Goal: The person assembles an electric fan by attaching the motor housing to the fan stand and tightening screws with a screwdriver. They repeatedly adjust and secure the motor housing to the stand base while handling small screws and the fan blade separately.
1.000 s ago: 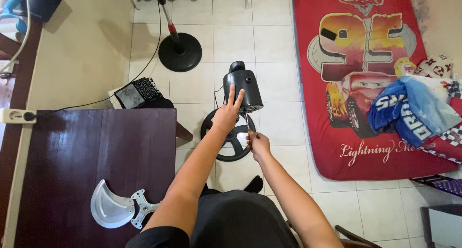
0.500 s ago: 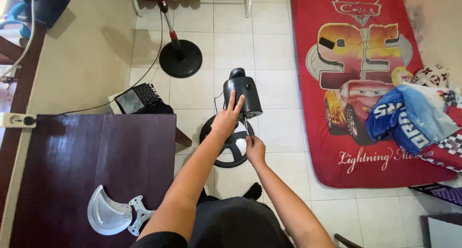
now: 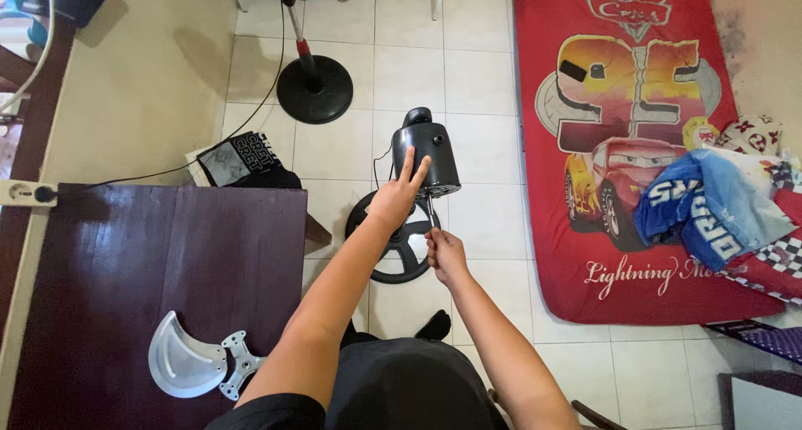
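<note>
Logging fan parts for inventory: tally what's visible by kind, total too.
Black fan motor housing: 1
Round black fan bases, spoked and solid: 2
Silver metal fan blade on the dark wooden table: 1
Total: 4

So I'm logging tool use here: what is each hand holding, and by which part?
The right hand grips a thin screwdriver by its handle end. The left hand holds nothing; its fingers rest flat on the black fan motor housing.
</note>
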